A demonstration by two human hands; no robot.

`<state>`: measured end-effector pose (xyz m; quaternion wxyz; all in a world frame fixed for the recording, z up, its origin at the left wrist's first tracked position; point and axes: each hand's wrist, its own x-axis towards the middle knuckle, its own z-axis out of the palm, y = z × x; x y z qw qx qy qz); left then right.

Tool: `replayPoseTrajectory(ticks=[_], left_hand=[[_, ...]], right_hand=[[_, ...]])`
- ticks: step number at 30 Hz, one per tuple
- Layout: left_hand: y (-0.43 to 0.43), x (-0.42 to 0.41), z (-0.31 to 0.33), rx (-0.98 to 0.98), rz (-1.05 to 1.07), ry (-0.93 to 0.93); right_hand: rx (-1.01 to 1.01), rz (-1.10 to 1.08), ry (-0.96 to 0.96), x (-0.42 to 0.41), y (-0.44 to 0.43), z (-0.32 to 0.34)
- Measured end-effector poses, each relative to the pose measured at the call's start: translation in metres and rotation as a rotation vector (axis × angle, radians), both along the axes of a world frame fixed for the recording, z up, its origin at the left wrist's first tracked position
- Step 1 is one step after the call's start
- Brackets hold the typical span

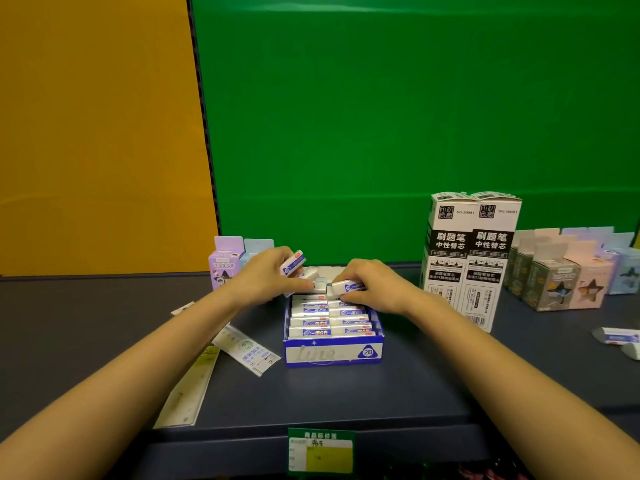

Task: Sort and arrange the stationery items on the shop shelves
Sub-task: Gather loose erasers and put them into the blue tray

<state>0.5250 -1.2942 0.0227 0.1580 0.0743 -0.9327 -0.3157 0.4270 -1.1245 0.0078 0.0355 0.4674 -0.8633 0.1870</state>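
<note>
A blue and white eraser box (pixel 332 353) marked 2B stands on the dark shelf (pixel 346 393), with two rows of wrapped erasers (pixel 329 320) inside. My left hand (pixel 266 275) hovers over the box's far left end and holds white erasers (pixel 293 263), one raised and tilted. My right hand (pixel 372 282) is over the far right end, pinching another eraser (pixel 346 286) flat above the rows. The two hands nearly meet over the box.
Two tall white refill boxes (pixel 471 258) stand right of the eraser box, small pastel cartons (pixel 561 271) beyond them. Rulers (pixel 242 351) lie left of it, a purple carton (pixel 223 263) behind. Loose erasers (pixel 620 336) rest at far right. A price tag (pixel 320 452) hangs on the shelf edge.
</note>
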Motion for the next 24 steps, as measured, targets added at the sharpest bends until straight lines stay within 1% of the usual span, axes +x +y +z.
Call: replayPoseTrajectory(ticks=[6, 10, 12, 16, 21, 24], left_hand=[[0.002, -0.015, 0.002, -0.253, -0.076, 0.007], [0.002, -0.023, -0.005, -0.476, -0.07, -0.031], [0.001, -0.026, -0.008, -0.551, -0.079, -0.05], [-0.001, -0.028, -0.01, -0.62, -0.111, -0.06], [-0.002, -0.027, -0.012, -0.573, -0.181, -0.061], [-0.001, -0.027, -0.012, -0.649, -0.213, -0.09]], right_hand=[[-0.04, -0.04, -0.002, 0.001, 0.004, 0.001], [-0.069, -0.051, -0.024, 0.0, 0.008, 0.0], [-0.076, -0.055, -0.025, -0.001, 0.009, -0.002], [-0.089, -0.056, -0.015, -0.004, 0.008, -0.005], [-0.103, -0.05, -0.026, -0.005, 0.008, -0.006], [-0.099, -0.046, -0.021, -0.005, 0.008, -0.006]])
